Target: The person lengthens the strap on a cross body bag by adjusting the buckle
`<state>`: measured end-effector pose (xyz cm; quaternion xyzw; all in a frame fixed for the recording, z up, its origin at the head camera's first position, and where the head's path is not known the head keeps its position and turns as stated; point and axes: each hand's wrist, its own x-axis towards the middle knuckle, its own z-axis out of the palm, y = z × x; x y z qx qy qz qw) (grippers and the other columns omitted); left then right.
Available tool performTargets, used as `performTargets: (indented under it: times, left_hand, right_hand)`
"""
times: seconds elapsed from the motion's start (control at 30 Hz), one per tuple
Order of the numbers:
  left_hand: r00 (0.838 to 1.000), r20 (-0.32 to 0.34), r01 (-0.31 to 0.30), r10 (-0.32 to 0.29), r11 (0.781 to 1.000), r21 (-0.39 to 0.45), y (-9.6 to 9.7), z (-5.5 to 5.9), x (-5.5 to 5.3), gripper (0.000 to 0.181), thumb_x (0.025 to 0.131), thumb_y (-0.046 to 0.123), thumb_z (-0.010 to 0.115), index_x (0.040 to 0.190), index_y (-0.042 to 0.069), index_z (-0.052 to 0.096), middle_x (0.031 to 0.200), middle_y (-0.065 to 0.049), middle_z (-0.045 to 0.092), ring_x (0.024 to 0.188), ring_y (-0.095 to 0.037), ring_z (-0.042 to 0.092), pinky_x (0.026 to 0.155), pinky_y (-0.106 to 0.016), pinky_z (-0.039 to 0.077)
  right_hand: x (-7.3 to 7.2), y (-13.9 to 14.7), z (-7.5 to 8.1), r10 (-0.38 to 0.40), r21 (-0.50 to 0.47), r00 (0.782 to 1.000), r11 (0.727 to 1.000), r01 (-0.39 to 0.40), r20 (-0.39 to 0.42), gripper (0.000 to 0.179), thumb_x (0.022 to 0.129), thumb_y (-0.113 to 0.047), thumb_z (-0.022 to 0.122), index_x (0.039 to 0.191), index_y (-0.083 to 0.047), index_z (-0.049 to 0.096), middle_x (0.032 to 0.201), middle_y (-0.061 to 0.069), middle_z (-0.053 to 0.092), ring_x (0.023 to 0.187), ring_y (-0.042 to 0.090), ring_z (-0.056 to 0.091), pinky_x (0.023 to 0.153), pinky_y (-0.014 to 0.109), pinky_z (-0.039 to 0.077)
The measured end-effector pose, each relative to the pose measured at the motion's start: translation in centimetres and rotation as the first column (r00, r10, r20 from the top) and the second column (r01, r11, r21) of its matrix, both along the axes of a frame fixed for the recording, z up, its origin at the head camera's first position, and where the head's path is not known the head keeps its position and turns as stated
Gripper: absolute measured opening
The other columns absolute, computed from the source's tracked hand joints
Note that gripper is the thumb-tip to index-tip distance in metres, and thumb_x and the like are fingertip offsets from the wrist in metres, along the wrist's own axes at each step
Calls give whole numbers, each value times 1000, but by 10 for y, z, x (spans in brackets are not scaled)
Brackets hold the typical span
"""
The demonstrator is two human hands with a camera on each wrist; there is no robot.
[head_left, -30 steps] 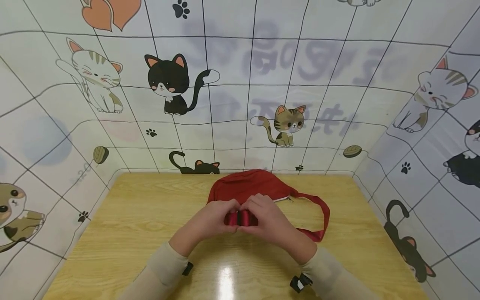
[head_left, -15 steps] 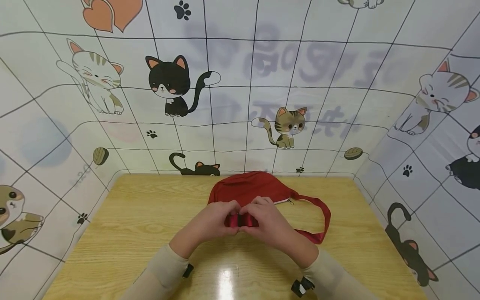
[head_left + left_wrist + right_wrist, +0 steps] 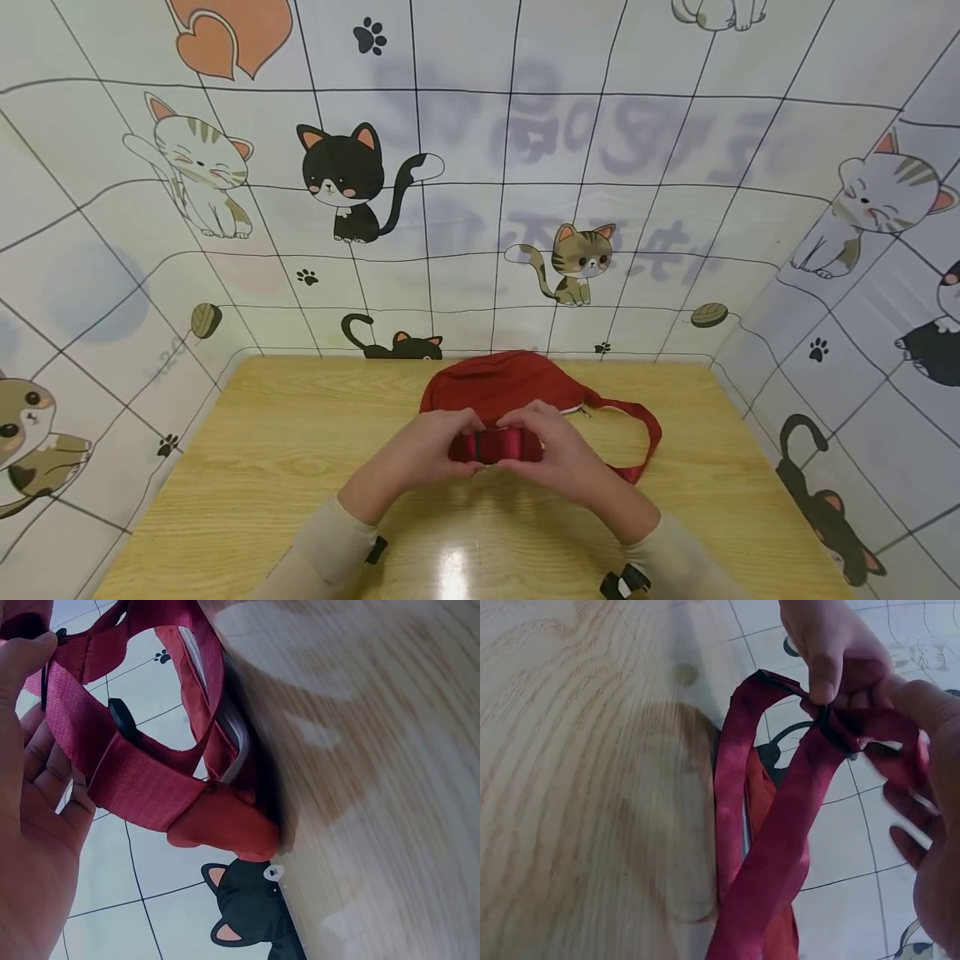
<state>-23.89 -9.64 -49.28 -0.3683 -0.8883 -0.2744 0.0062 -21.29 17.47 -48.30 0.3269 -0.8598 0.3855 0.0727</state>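
The red strap (image 3: 497,447) is up off the table (image 3: 285,433), held between two hands. The fingers of the left hand (image 3: 431,447) pinch it by a small black slider (image 3: 829,729). The fingers of the right hand (image 3: 553,450) pinch it too. The step looks like working the strap at the slider. The next move seems to need one hand holding firm while the other pulls gently. Behind them, the red bag (image 3: 502,387) sits on the table.
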Motion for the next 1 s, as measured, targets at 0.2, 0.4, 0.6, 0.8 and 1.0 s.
performTargets:
  times: [0.2, 0.4, 0.6, 0.8, 1.0]
  left_hand:
    - [1000, -19, 11, -11, 1000, -8, 2, -2, 0, 39, 91, 31, 94, 117, 23, 67, 96, 15, 70, 86, -4, 62, 76, -27, 54]
    - [998, -57, 12, -13, 1000, -11, 2, -4, -1, 42, 89, 32, 95, 117, 22, 67, 96, 15, 69, 85, -3, 61, 76, -26, 55]
    - [998, -61, 13, -14, 1000, -8, -2, -6, -2, 41, 89, 32, 95, 116, 23, 66, 96, 15, 70, 86, -4, 63, 76, -26, 54]
    - [998, -63, 5, -4, 1000, 20, -8, -7, -4, 41, 86, 30, 96, 112, 24, 65, 92, 17, 67, 81, -5, 61, 72, -26, 52]
    - [999, -42, 3, -3, 1000, 11, -9, -6, -4, 40, 88, 32, 95, 113, 25, 65, 90, 18, 66, 82, -6, 62, 72, -26, 53]
  right_hand:
    - [1, -21, 11, -63, 251, 989, 963, 94, -130, 39, 90, -37, 95, 119, -19, 78, 100, -10, 72, 99, 12, 56, 98, 47, 49]
    - [3, -31, 14, -90, 270, 988, 955, 121, -125, 31, 86, -23, 98, 111, -17, 80, 91, -11, 71, 90, 10, 54, 103, 51, 45]
    - [2, -22, 16, -97, 179, 995, 979, 97, -9, 27, 89, -21, 95, 113, -20, 82, 96, -13, 68, 96, 12, 57, 101, 51, 46]
    - [-1, 3, 16, -73, 46, 993, 997, 69, 97, 29, 93, -20, 93, 118, -27, 80, 107, -15, 68, 104, 14, 59, 86, 40, 54]
    - [-5, 5, 13, -9, 26, 989, 1000, 5, 149, 21, 97, -25, 89, 115, -25, 77, 100, -13, 69, 92, 13, 61, 76, 33, 53]
